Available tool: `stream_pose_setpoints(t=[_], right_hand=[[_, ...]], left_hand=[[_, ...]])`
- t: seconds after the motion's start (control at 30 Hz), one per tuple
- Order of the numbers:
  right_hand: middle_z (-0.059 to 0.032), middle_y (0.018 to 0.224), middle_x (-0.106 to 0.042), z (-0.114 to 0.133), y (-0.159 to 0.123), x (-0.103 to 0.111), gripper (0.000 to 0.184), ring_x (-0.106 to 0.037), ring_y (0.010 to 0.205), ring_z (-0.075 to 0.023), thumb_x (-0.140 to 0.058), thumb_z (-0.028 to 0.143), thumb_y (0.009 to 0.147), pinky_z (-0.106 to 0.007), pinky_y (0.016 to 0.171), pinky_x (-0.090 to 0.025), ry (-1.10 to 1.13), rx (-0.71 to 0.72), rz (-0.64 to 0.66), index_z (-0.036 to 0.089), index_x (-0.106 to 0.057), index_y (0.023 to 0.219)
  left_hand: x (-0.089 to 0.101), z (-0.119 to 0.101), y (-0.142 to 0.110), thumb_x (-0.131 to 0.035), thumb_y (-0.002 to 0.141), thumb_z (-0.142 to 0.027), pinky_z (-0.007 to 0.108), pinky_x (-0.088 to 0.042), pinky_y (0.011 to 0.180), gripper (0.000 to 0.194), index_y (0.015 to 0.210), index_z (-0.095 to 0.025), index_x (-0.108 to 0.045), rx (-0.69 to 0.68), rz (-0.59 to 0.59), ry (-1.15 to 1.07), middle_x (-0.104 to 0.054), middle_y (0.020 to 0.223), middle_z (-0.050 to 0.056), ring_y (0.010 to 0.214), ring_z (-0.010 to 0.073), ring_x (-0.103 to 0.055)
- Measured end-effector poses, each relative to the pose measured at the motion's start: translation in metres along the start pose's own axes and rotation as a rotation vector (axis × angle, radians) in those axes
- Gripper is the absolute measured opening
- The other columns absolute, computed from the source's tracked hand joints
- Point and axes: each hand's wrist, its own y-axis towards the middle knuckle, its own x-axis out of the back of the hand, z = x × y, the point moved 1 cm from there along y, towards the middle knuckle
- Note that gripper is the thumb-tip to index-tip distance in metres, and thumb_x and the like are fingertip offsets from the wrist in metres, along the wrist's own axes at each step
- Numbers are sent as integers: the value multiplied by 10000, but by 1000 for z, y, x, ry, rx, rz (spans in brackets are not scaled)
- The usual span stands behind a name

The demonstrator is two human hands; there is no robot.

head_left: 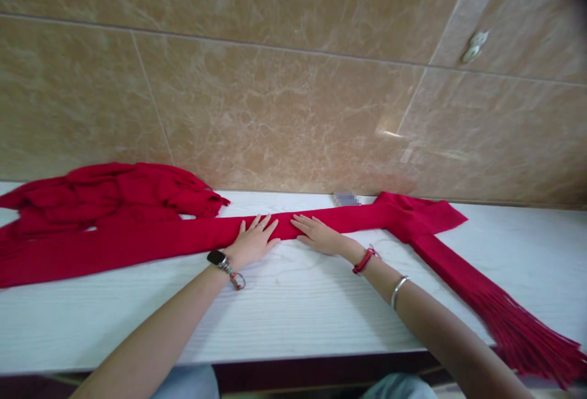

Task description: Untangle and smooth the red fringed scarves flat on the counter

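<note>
Red scarf: The long strip (pixel 285 226) lay across the white table (pixel 275 307) in front of me, below the tan wall (pixel 275 112). It ran flat from the left side, under both my hands, to a fold on the right.
Feel: I thought it was light and soft, with no stiffness at all. It looked too floppy to stand up by itself, and I guessed it would not break but would wrinkle easily. It might slide a bit on the smooth table.
Where to hold: The two long edges near my hands seemed best to pinch. The thin strings of the fringe (pixel 527 332) looked like a bad place, because they could tangle.
Left hand: My left hand (pixel 254 243) was spread wide, palm down, with the fingers lying on the strip. It pinched nothing.
Right hand: My right hand (pixel 320 237) was flat too, its fingers a little apart, just beside the left one. It touched the strip and gripped nothing.
Folded end: On the right the cloth crossed over itself (I could not tell if it was tied), and the fringe reached the table's front edge.
Red heap: More red cloth (pixel 123 191) sat crumpled behind the strip's left part.
</note>
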Motion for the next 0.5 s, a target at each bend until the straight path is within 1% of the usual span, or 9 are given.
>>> stream_pose_setpoints(t=[0.03, 0.1, 0.17, 0.2, 0.27, 0.33, 0.5], right_hand=[[-137, 1388, -334, -3, -3, 3, 473, -283, 1285, -219, -307, 313, 916, -420, 1034, -278, 7, 19, 6, 98, -342, 1336], [-131, 1349, -401, -8, -8, 9, 424, -353, 1249, -199, -319, 232, 907, -369, 1024, -312, -2, 43, 4, 96, -406, 1298], [-115, 1298, -470, -11, -14, 13, 389, -425, 1199, -194, -331, 178, 894, -347, 997, -352, -24, 36, -17, 121, -470, 1253], [-107, 1272, -499, -12, -16, 14, 377, -453, 1175, -196, -334, 160, 890, -346, 982, -369, -34, 28, -32, 136, -497, 1229], [-101, 1226, -543, -13, -19, 16, 364, -490, 1139, -201, -338, 127, 884, -344, 957, -391, -45, 27, -56, 145, -535, 1189], [-116, 1190, -568, -11, -19, 17, 358, -507, 1121, -205, -346, 90, 872, -335, 950, -394, -57, 47, -63, 124, -554, 1162], [-125, 1184, -571, -8, -16, 18, 395, -525, 1098, -204, -337, 29, 844, -326, 928, -412, -79, 44, -56, 109, -542, 1171]], left_hand=[[1, 0, 2, -373, 889, -413, 568, -254, 976, 507, 1339, -180, -345, -36, -21, 15, -284, 1418, 127, 1302, 317, -216], [2, 0, 6, -408, 889, -362, 450, -290, 1008, 436, 1274, -160, -447, -144, -68, 28, -398, 1359, 111, 1259, 261, -324], [4, -2, 9, -410, 897, -306, 343, -341, 988, 353, 1200, -168, -527, -241, -113, 16, -513, 1261, 74, 1164, 200, -444], [4, -2, 10, -405, 900, -288, 315, -369, 963, 326, 1171, -179, -552, -265, -131, 7, -548, 1213, 58, 1111, 181, -486], [5, -3, 10, -403, 903, -268, 296, -406, 920, 295, 1120, -192, -588, -267, -162, -7, -580, 1142, 40, 1039, 168, -523], [5, -4, 10, -408, 902, -255, 285, -412, 911, 279, 1084, -188, -608, -256, -175, -26, -589, 1105, 35, 1016, 161, -528], [7, -5, 10, -381, 910, -236, 248, -412, 907, 288, 1066, -177, -615, -227, -176, -70, -598, 1069, 32, 977, 137, -540]])
